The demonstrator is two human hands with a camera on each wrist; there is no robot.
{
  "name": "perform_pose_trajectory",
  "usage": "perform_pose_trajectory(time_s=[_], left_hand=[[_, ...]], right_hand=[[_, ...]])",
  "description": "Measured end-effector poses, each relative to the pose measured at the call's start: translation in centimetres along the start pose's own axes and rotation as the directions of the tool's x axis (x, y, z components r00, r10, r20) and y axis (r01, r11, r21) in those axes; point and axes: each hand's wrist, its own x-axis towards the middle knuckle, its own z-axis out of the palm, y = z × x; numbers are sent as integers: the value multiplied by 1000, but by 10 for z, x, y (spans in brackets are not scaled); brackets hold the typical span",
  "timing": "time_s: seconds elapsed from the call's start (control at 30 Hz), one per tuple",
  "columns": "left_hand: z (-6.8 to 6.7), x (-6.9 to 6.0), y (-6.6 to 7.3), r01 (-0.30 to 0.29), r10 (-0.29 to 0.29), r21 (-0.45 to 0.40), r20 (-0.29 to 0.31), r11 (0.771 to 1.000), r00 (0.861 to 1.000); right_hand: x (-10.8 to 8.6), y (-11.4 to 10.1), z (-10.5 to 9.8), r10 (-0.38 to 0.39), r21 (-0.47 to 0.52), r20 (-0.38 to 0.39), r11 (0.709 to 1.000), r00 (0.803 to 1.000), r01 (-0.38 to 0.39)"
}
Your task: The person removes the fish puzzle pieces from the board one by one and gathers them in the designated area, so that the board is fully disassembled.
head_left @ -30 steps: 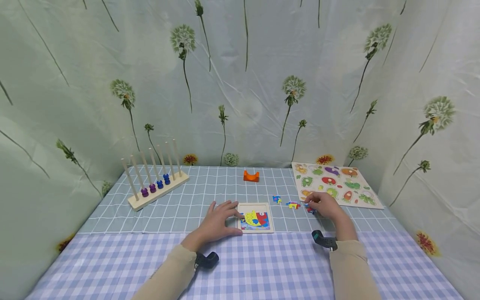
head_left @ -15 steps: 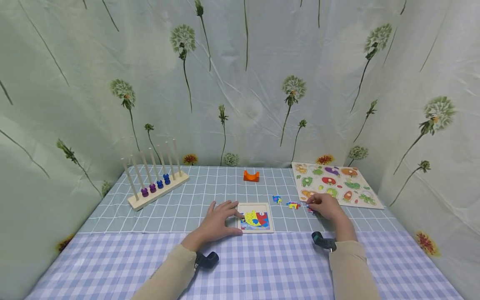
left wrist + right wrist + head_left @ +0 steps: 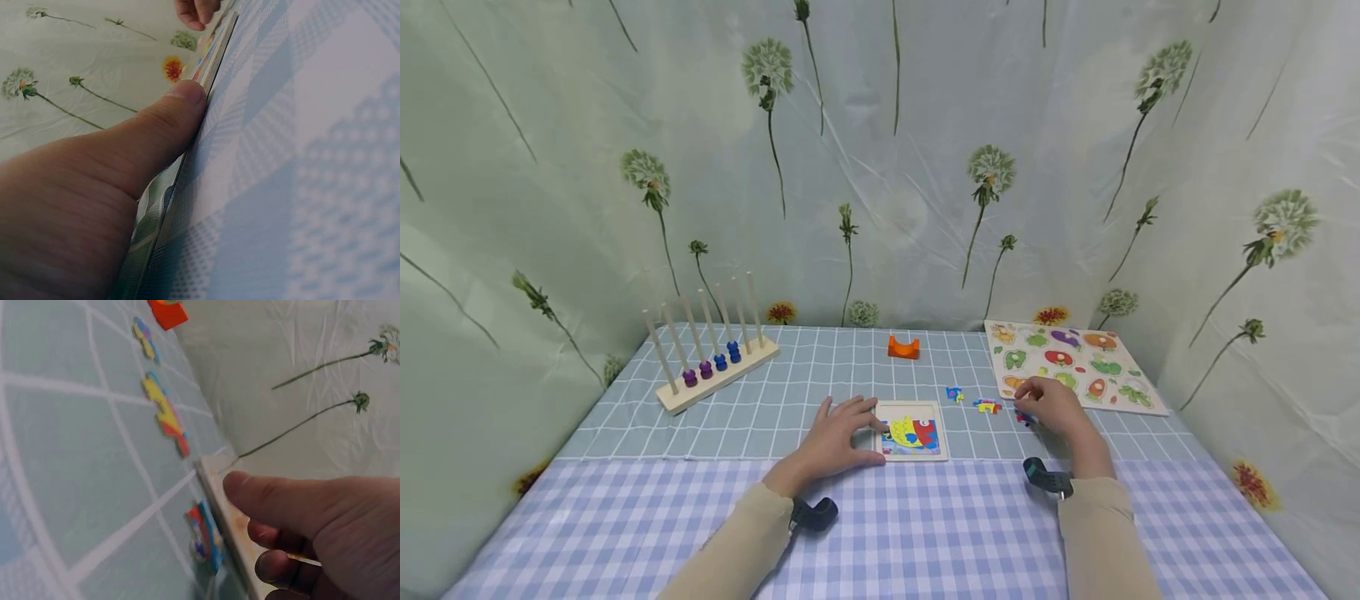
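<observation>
My left hand [image 3: 838, 440] lies with spread fingers at the left side of a small wooden puzzle tray [image 3: 945, 457]. In the left wrist view, the thumb [image 3: 178, 119] touches the tray's edge. Part of a yellow and red fish picture [image 3: 913, 433] fills the tray's lower area. My right hand [image 3: 1055, 406] hovers with loosely bent fingers above a red and blue jigsaw piece [image 3: 205, 534]. No piece shows between its thumb and fingers in the right wrist view. A yellow and red piece [image 3: 987, 407] and a blue and yellow piece [image 3: 954, 394] lie left of that hand.
A vegetable knob puzzle board [image 3: 1045, 346] lies at the back right, just beyond my right hand. An orange curved block [image 3: 903, 348] stands at the back middle. The wooden peg stand [image 3: 722, 379] with purple and blue beads is at the left.
The head view has tipped down slightly, shifting everything up a little. My right hand's fingertips have moved slightly right above the red and blue piece. My left hand stays at the tray.
</observation>
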Motion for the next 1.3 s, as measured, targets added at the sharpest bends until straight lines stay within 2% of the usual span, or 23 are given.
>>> perform_pose_trajectory(time_s=[0.2,0.4,0.5,0.7,0.9,1.0,1.17,1.23,1.3], left_hand=[[-1,1,1,7,-7,8,2,1000,1000],[1,2,-1,18,-18,-8,-3,1000,1000],[1,3,-2,20,-20,-14,-9,1000,1000],[1,3,-2,19,-19,-21,-16,1000,1000],[3,2,-2,17,-17,-21,-15,1000,1000],[3,2,-3,-2,1,-14,-32,1000,999],[2,2,-3,-28,27,-12,-58,1000,998],[2,1,-3,-33,32,-17,-62,999,998],[2,1,-3,-40,38,-24,-65,999,997]], right_hand=[[0,-20,1,-104,-31,-49,994,993,102],[0,-48,14,-148,-6,-45,989,988,148],[1,-61,23,-194,-10,-40,981,980,194],[1,-90,46,-287,-22,10,958,958,287],[-10,-114,71,-321,-38,109,944,941,327],[-13,-122,82,-363,-51,135,926,922,373],[-16,-129,95,-459,-58,166,879,873,473],[-17,-130,100,-470,-59,183,871,863,487],[-18,-130,103,-467,-57,199,872,862,485]])
